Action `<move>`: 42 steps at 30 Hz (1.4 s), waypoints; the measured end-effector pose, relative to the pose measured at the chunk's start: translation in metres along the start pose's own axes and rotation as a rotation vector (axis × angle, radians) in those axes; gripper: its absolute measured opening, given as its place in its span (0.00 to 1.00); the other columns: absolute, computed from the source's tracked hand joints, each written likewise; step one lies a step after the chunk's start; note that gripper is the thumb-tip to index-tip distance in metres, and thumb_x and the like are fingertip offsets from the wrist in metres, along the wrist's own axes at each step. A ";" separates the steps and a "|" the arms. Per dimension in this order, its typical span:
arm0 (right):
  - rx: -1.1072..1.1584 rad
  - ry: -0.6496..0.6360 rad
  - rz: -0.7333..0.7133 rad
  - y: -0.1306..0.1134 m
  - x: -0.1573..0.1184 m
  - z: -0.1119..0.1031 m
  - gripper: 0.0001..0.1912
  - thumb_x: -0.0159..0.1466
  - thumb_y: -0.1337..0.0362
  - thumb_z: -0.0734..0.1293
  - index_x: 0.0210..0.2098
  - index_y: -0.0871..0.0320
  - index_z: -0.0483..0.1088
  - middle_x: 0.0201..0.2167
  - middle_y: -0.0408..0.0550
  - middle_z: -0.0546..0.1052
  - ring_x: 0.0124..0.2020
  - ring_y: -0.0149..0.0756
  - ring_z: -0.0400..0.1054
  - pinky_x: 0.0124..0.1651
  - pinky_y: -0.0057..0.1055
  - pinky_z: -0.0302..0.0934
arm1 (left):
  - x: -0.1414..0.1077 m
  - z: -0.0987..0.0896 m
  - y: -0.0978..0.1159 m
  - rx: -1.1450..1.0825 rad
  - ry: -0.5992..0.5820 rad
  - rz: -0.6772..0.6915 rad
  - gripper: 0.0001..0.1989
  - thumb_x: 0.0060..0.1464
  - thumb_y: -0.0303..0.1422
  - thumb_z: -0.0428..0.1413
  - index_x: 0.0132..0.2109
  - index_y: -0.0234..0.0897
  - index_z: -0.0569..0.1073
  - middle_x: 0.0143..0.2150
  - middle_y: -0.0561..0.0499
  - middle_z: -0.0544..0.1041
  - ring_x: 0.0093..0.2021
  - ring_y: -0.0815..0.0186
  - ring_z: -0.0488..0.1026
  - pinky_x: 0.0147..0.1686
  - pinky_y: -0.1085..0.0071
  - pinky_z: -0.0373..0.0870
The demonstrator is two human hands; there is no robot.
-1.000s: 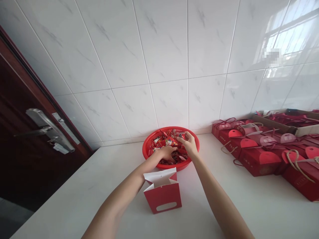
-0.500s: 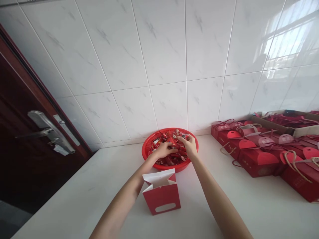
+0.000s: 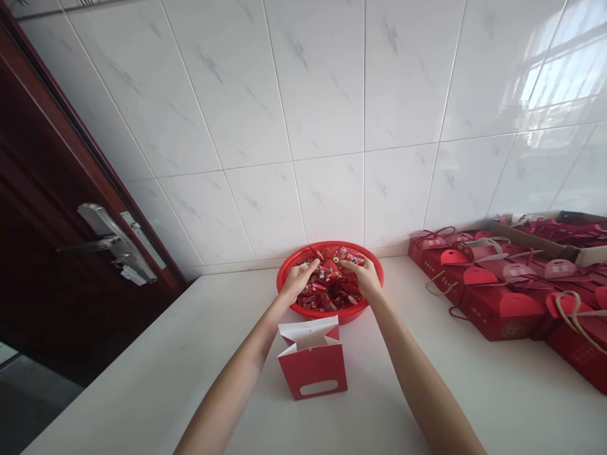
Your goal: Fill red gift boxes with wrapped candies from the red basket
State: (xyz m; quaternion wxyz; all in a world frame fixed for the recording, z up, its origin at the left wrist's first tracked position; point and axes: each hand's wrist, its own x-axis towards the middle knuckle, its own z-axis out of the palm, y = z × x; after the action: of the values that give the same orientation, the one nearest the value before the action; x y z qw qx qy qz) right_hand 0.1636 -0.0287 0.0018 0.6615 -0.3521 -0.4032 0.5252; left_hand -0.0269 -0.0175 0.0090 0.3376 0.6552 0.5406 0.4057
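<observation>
Both of my hands reach into a red plastic basket (image 3: 283,275) by the wall, which holds a pile of red wrapped sweets (image 3: 329,297). My left hand (image 3: 298,280) is over the basket's left side, thumb stretched out, its other fingers partly hidden; nothing shows in its grasp. On the right side, my right hand (image 3: 367,277) hovers with fingers apart, tips close to patterned red wrappers. A sweet with a multicoloured wrapper (image 3: 329,273) lies between the two hands. In front of the basket stands a red paper gift box (image 3: 317,370), its white-lined top open and a pale oval on its front.
Several red gift boxes (image 3: 500,313) with cord or ribbon handles crowd the white table's (image 3: 227,379) right side. Behind them sits a cardboard carton (image 3: 581,254) holding dark red ribbon-like items. A tiled wall (image 3: 327,196) backs the table; a dark red door (image 3: 42,208) stands left.
My left hand has moved from the middle of the sweets towards the basket's left rim, uncovering the multicoloured wrapper. My right hand stays nearly in place. The whole view has shifted slightly.
</observation>
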 end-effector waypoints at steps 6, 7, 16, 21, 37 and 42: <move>-0.067 -0.005 0.027 0.008 0.004 -0.005 0.18 0.47 0.55 0.78 0.31 0.58 0.72 0.27 0.47 0.79 0.32 0.44 0.76 0.34 0.37 0.71 | -0.001 -0.003 -0.007 -0.241 0.068 -0.041 0.21 0.47 0.42 0.63 0.48 0.37 0.81 0.46 0.45 0.83 0.44 0.59 0.79 0.43 0.65 0.75; -0.077 -0.017 0.035 0.008 0.004 -0.006 0.19 0.47 0.54 0.78 0.31 0.58 0.72 0.26 0.47 0.79 0.31 0.44 0.76 0.32 0.36 0.70 | -0.001 -0.003 -0.008 -0.263 0.065 -0.045 0.25 0.46 0.40 0.64 0.52 0.37 0.79 0.47 0.45 0.82 0.43 0.59 0.80 0.42 0.65 0.76; 0.009 -0.180 0.165 0.001 -0.004 -0.001 0.19 0.48 0.60 0.79 0.34 0.58 0.71 0.29 0.50 0.80 0.31 0.44 0.77 0.30 0.37 0.73 | -0.009 -0.002 -0.006 -0.225 0.196 0.415 0.10 0.54 0.39 0.59 0.38 0.40 0.81 0.59 0.46 0.76 0.62 0.56 0.69 0.62 0.59 0.66; 0.016 -0.247 0.202 -0.002 -0.005 -0.001 0.17 0.49 0.59 0.78 0.33 0.57 0.71 0.27 0.47 0.79 0.27 0.41 0.76 0.29 0.35 0.72 | -0.013 0.000 0.003 0.077 -0.078 0.503 0.09 0.52 0.29 0.58 0.36 0.45 0.84 0.64 0.52 0.71 0.67 0.58 0.63 0.66 0.60 0.61; -0.096 -0.032 0.037 0.003 0.000 -0.004 0.25 0.48 0.54 0.79 0.41 0.56 0.73 0.32 0.47 0.81 0.32 0.41 0.77 0.34 0.36 0.72 | -0.003 0.004 -0.004 0.214 -0.121 0.343 0.16 0.54 0.26 0.54 0.46 0.42 0.82 0.67 0.49 0.68 0.67 0.57 0.64 0.63 0.62 0.64; -0.006 0.118 0.026 0.008 0.007 -0.006 0.24 0.46 0.54 0.78 0.39 0.55 0.72 0.29 0.47 0.81 0.32 0.45 0.77 0.33 0.38 0.71 | 0.005 0.014 0.000 0.482 -0.388 0.222 0.16 0.55 0.25 0.51 0.44 0.40 0.81 0.50 0.48 0.81 0.52 0.60 0.77 0.53 0.67 0.71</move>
State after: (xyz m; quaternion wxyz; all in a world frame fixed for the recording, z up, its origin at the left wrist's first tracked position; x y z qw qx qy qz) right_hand 0.1662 -0.0209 -0.0070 0.6763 -0.3896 -0.3605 0.5109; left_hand -0.0136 -0.0126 0.0033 0.2231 0.8362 0.4719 0.1681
